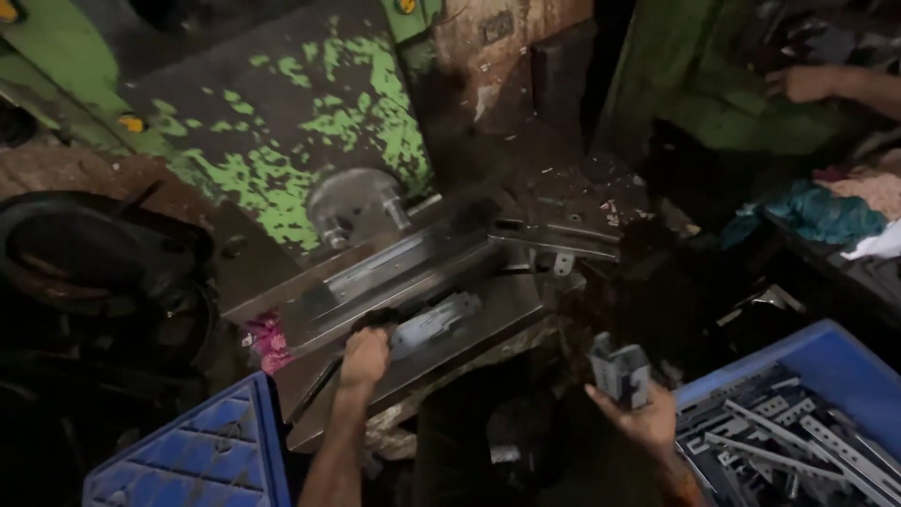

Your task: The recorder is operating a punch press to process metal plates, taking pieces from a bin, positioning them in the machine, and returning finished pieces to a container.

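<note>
the left hand (364, 357) is closed in a fist around the near end of a flat grey metal strip (434, 319), which lies on the sloped steel bed (511, 300) of a press, pointing up and to the right along the bed. the right hand (638, 418) is held palm up with the fingers curled around a small stack of bent grey metal pieces (620, 372), held in the air to the right of the bed and just left of a blue crate (826, 361). that crate is filled with long perforated metal strips (798, 441) lying in a loose heap. a second blue crate (202, 451) sits at the lower left, near the left forearm. above the bed rises the press body (282, 150), dark metal with flaking green paint, and a round steel fitting (352, 207) juts out just over the bed. a pink scrap (269, 343) lies at the bed's left edge. at the upper right, another person's hand (798, 84) rests on a green surface, well apart, with teal cloth (826, 214) below it
</note>
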